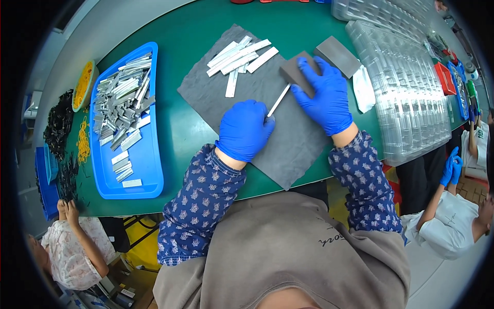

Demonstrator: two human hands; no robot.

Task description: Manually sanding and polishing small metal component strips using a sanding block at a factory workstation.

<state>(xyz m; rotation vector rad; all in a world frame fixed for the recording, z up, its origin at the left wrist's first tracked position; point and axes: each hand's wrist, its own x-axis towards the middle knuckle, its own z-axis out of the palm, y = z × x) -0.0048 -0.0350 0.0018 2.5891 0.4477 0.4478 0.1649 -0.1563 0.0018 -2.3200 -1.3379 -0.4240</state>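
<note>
Both my hands wear blue gloves. My left hand is closed in a fist round a narrow silvery metal strip, whose free end points up and to the right. Fingers bent over a dark grey sanding block, my right hand presses it at that free end. Beneath both hands lies a dark grey cloth. A loose pile of similar metal strips rests on its far part. Another grey block lies just beyond my right hand, with a folded white piece near it.
At left, a blue tray holds many metal pieces. Beyond it are a bowl of yellow bands and black strands. Stacked clear plastic trays stand at right on the green table. Other people sit at both sides.
</note>
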